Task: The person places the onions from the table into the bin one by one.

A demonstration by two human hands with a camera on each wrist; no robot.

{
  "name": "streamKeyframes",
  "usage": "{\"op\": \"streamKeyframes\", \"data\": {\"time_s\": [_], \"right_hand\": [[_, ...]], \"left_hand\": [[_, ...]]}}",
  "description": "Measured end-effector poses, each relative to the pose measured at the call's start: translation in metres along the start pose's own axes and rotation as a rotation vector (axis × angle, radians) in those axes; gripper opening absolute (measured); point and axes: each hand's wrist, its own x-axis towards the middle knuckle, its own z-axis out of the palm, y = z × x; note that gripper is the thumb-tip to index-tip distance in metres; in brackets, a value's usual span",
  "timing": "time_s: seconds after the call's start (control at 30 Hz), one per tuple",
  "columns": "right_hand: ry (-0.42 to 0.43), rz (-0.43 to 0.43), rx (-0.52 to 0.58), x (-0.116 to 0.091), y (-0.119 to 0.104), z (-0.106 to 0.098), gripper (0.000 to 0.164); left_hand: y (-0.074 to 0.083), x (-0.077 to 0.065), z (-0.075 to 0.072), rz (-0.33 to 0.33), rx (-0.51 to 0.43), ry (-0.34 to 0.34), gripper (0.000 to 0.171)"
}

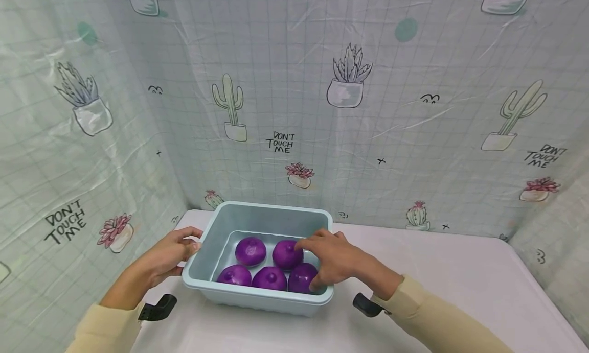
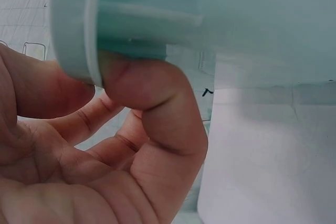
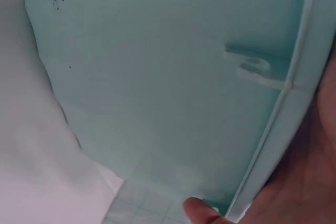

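A pale blue plastic bin (image 1: pixel 257 297) stands on the white table, holding several round, glossy purple onion-shaped things, each topped by a small nub where it shows. My left hand (image 1: pixel 167 253) pinches the bin's left rim; in the left wrist view its thumb lies outside and the bent index finger (image 2: pixel 163 93) is tucked under the lip. Over the right rim reaches my right hand (image 1: pixel 333 256), fingers spread and bent. Its index fingertip overlaps the back right purple onion-shaped thing (image 1: pixel 286 256), its thumb the front right one (image 1: pixel 301 277). In the right wrist view one fingertip (image 3: pixel 198 211) shows beyond the bin's outer wall.
The white table (image 1: pixel 437 291) stretches right of the bin. Behind and at both sides hangs a grid-patterned curtain (image 1: pixel 276 87) printed with potted cacti. A black wrist strap mount (image 1: pixel 158 308) sits on the left sleeve, another (image 1: pixel 366 305) on the right.
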Motion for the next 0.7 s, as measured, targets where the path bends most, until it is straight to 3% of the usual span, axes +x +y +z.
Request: {"op": "streamKeyframes", "data": {"time_s": [0.5,0.63,0.7], "right_hand": [[0.069,0.012,-0.010,-0.002,0.005,0.006,0.050],[0.145,0.027,0.035,-0.010,0.006,0.002,0.059],[0.209,0.038,0.044,-0.014,0.008,-0.003,0.064]], "left_hand": [[0.003,0.007,0.001,-0.003,0.059,0.013,0.037],[0.011,0.005,0.002,0.005,0.202,0.047,0.041],[0.019,0.002,0.003,0.027,0.344,0.102,0.046]]}}
